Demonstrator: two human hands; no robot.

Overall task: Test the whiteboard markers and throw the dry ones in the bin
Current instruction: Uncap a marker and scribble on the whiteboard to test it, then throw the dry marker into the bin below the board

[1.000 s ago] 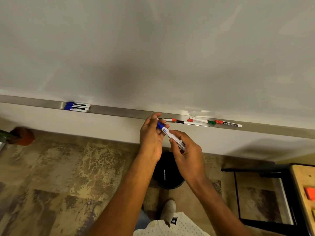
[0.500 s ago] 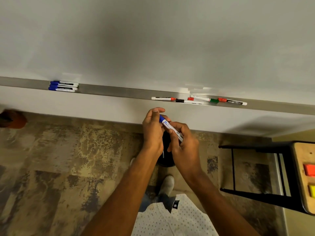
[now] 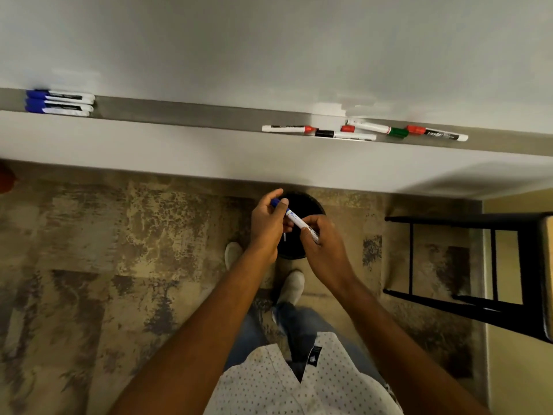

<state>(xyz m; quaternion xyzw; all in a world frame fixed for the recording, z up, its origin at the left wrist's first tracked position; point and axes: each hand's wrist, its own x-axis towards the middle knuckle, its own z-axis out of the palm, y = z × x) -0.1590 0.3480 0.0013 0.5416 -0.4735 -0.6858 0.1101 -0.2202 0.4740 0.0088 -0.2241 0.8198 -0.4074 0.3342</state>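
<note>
Head view: both hands hold one blue-capped whiteboard marker [image 3: 294, 219] directly above the black bin [image 3: 311, 205] on the floor. The left hand [image 3: 267, 226] pinches the cap end, the right hand [image 3: 324, 250] grips the white barrel — its long axis slants from upper left to lower right. Letting go would likely drop it straight in.

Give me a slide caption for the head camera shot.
Both hands, left hand and right hand, grip a blue marker above the black bin.
</note>
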